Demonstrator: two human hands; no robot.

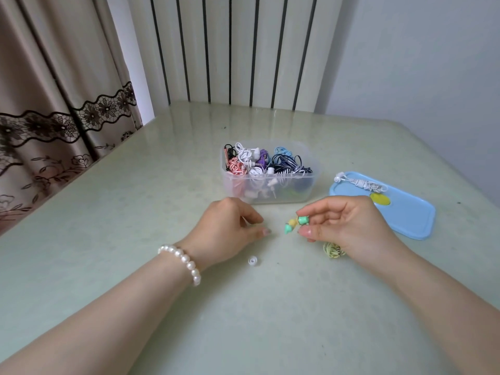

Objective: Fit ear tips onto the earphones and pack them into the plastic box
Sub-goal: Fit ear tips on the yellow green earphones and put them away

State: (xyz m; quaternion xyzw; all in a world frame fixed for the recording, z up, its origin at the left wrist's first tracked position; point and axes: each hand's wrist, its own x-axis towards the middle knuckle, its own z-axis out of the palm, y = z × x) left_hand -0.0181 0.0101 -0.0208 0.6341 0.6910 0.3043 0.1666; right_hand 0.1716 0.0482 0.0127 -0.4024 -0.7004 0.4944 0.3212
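The small white rubber ear tip (252, 260) lay on the pale green table (108, 239), well in front of the clear plastic box (267, 173) full of wound earphones. The left hand (230, 228) rested just above the tip, fingers loosely curled, holding nothing I could see; it was the nearer hand. The right hand (349, 228) pinched green and yellow earbuds (295, 224), pointing left toward the tip. Right of the box lay the blue lid (400, 212).

Both forearms are bare, with no sleeves in view. The left hand (228, 230) has a pearl bracelet (181, 262) of round white beads on its wrist. The right hand (349, 226) shows glossy, pale pink nails.
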